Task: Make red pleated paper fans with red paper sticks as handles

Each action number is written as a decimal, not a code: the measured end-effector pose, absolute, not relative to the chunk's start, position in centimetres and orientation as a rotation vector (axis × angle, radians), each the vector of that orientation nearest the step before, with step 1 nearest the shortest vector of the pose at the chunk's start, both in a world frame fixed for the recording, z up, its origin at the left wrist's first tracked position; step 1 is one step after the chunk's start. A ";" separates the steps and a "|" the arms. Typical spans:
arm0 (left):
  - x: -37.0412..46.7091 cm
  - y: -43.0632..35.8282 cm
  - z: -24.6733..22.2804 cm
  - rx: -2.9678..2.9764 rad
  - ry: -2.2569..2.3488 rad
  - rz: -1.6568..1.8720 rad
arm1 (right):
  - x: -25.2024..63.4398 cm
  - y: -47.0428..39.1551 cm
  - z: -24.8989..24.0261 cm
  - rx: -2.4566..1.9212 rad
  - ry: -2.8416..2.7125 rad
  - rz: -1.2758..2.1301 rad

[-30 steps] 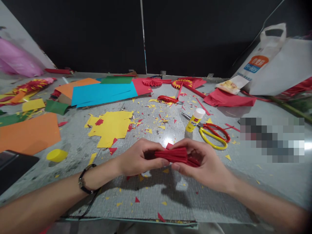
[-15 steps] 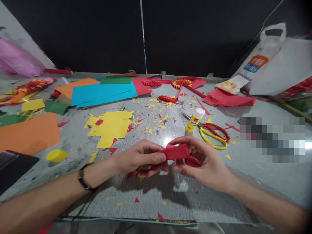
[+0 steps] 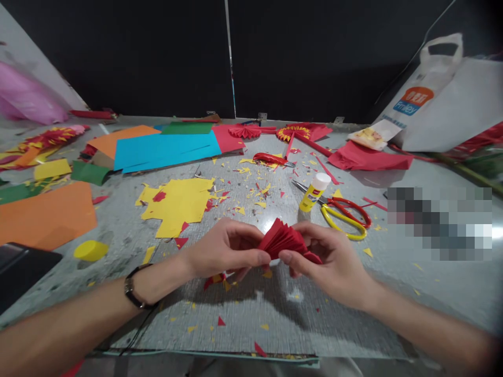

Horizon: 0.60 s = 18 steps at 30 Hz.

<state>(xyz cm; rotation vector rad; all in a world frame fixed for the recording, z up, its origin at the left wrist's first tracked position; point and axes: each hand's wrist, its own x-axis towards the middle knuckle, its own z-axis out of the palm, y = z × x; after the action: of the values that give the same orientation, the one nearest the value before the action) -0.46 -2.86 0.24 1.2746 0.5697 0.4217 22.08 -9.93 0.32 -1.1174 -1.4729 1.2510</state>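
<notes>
I'm having the left hand [image 3: 223, 250] and right hand [image 3: 329, 257] pinch the red fan [image 3: 283, 241] between thumbs and fingers, holding it above the table [image 3: 334, 332]. The bag [image 3: 451, 99] is standing far right, hiding its contents. Glue [image 3: 313, 192] is standing beside the scissors [image 3: 327, 215]. Scraps [image 3: 220, 321] are dotting the room toward the near edge [image 3: 196, 355].

The left forearm [image 3: 80, 319] enters from the lower left and the right forearm [image 3: 424, 324] from the lower right. Just below the frame's middle, the left grip [image 3: 220, 251] and right grip [image 3: 336, 259] face each other, both pinching, thumbs [image 3: 251, 257] pointing inward, tips slightly apart.
</notes>
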 end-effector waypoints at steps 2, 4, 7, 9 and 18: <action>-0.5 -2.9 0.3 1.304 0.559 0.399 | 22.1 -9.9 0.3 -1.116 -1.460 1.269; -0.4 -3.0 0.3 1.330 0.548 0.393 | 22.1 -9.9 0.3 -1.112 -1.448 1.285; -0.4 -3.1 0.5 1.363 0.536 0.377 | 22.1 -9.8 0.3 -1.104 -1.443 1.299; -0.3 -3.1 0.6 1.378 0.527 0.369 | 22.1 -9.7 0.3 -1.104 -1.445 1.293; -0.3 -3.5 0.5 1.392 0.547 0.400 | 22.2 -9.9 -0.1 -1.106 -1.436 1.292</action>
<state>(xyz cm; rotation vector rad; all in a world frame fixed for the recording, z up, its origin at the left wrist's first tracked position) -0.30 -3.50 0.49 1.3919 0.5465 0.4004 22.17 -9.85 -0.10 -1.1064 -1.4364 1.2919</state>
